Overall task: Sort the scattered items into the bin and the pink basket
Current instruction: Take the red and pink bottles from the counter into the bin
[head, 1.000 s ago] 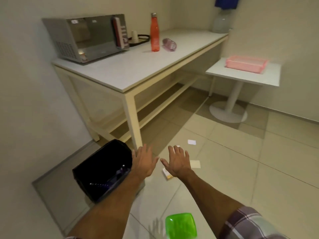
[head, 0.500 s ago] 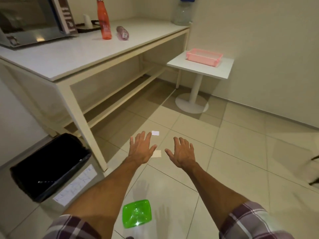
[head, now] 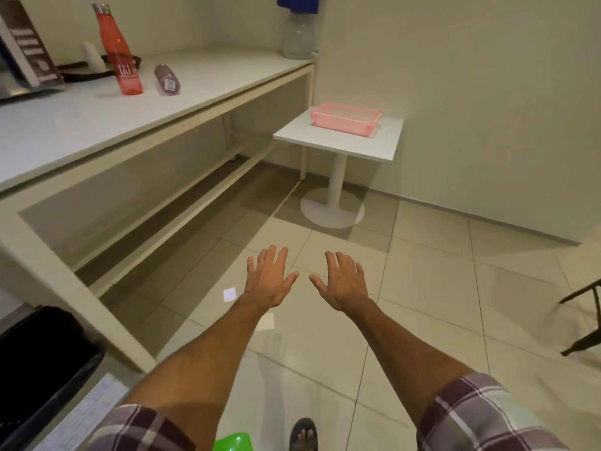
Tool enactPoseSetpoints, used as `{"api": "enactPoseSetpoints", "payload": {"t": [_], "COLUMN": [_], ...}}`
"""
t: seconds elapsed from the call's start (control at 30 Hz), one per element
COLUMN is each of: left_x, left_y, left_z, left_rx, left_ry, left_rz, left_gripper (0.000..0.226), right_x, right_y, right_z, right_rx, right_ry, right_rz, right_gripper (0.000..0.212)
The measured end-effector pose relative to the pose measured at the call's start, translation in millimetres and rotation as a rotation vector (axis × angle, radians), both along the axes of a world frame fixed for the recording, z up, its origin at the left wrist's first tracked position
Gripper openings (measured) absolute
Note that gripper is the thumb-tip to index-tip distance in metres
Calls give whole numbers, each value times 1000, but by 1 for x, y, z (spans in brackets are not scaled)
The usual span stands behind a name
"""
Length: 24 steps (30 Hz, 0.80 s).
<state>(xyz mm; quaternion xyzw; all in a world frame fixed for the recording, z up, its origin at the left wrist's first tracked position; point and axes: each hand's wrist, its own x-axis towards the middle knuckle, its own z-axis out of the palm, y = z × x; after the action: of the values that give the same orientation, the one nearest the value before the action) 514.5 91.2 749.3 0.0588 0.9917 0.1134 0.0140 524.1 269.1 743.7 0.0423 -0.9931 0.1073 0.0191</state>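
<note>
My left hand (head: 268, 281) and my right hand (head: 344, 283) are stretched out palm down over the floor tiles, fingers spread, holding nothing. A small white paper scrap (head: 229, 294) lies on the floor just left of my left wrist. Another pale scrap (head: 266, 321) peeks out beside my left forearm. The pink basket (head: 345, 119) sits on a small white pedestal table (head: 374, 148) by the far wall. The black bin (head: 35, 362) stands at the lower left. A green plastic item (head: 232, 443) lies at the bottom edge.
A long white table (head: 107, 115) runs along the left, carrying an orange bottle (head: 119, 50), a lying pinkish bottle (head: 167, 80) and a microwave edge. A clear jug (head: 297, 37) stands at its far end. A dark chair frame (head: 585, 317) juts in at right. My sandalled foot (head: 303, 434) shows below.
The view has swung right and forward; the bin slid to the lower-left corner and the pink basket came nearer. Both hands stay spread and empty.
</note>
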Motion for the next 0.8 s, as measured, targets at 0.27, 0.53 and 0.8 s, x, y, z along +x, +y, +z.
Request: {"api": "enactPoseSetpoints", "payload": {"t": [0.27, 0.53, 0.8], "left_x": [-138, -259, -397], "left_y": [19, 32, 46], "left_z": [13, 35, 63], "left_rx": [12, 2, 33], "left_ry": [29, 62, 144], "left_rz": [70, 144, 294], "left_gripper": [68, 69, 71], "right_x": [-139, -280, -435], "right_y": [22, 35, 61], "right_z": [14, 34, 52], "right_rx": [-44, -116, -102], "right_ry": [37, 54, 128], "right_rz": [20, 72, 233], "right_gripper": [68, 72, 71]}}
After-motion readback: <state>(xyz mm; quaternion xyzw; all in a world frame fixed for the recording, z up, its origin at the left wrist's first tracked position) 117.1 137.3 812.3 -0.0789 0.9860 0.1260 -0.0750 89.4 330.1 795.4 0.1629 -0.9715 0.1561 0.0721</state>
